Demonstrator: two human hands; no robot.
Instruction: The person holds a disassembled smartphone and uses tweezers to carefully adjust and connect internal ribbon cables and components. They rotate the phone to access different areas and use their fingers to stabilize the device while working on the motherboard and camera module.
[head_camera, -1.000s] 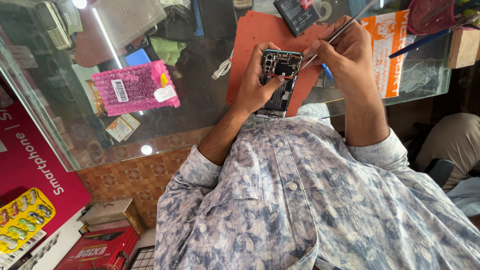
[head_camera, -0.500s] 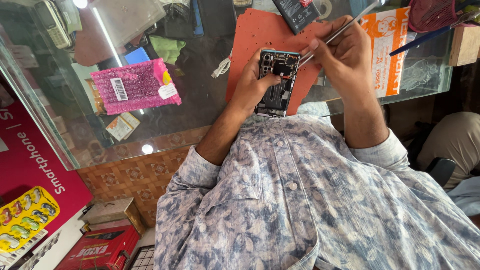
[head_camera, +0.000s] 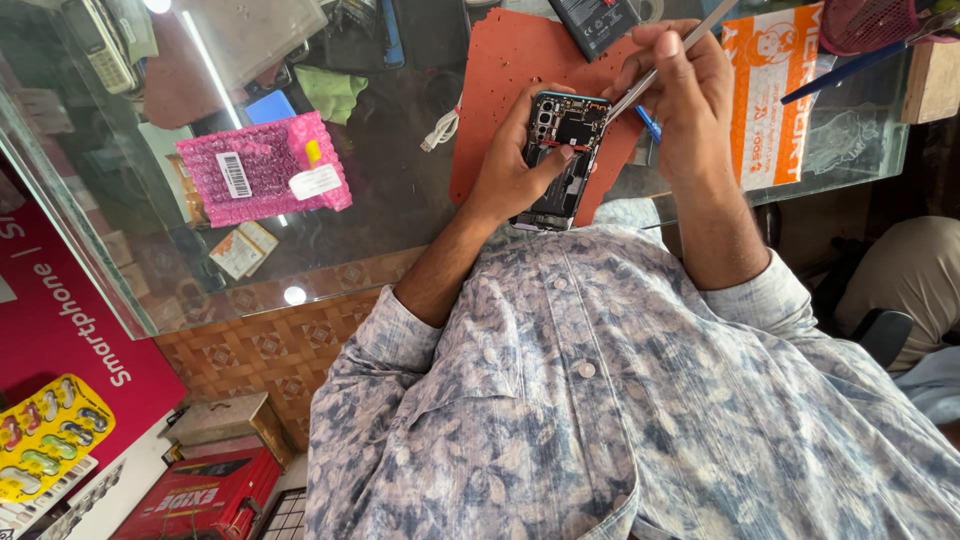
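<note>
Opened phone (head_camera: 560, 160) — circuitry exposed.

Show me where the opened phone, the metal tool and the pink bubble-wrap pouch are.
opened phone (head_camera: 562, 160), head view, on its exposed circuit board.
metal tool (head_camera: 668, 58), head view, on its shaft above the phone.
pink bubble-wrap pouch (head_camera: 262, 168), head view, on its middle.

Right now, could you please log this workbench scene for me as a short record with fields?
left hand: grips opened phone, thumb across its exposed boards
right hand: holds metal tweezers, tip at the phone's upper edge
under phone: orange mat on glass counter
left of mat: pink bubble-wrap packet, white cable
right of mat: orange-and-white bag
</note>
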